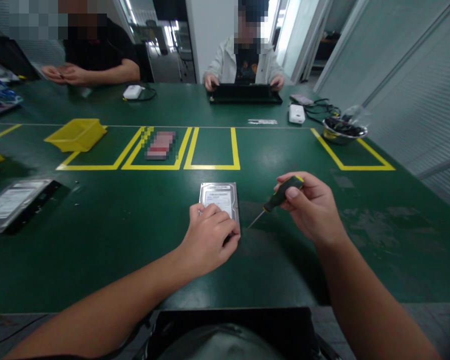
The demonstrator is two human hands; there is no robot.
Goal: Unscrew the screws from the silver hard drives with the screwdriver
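Observation:
A silver hard drive [220, 195] with a white label lies on the green table in front of me. My left hand [213, 235] is closed over its near half, fingers gripping the edges and hiding that part. To the right, my right hand [311, 207] holds a screwdriver [283, 194] by its dark green and yellow handle. The thin metal shaft points down and left, its tip just right of the drive and apart from it.
Yellow tape [212, 167] marks areas on the table [135, 260]. A yellow bin [76, 135] sits at the back left, a metal-cased device [17, 202] at the left. A bowl of cables [345, 131] stands far right. Two people sit opposite, one holding a black panel [245, 93].

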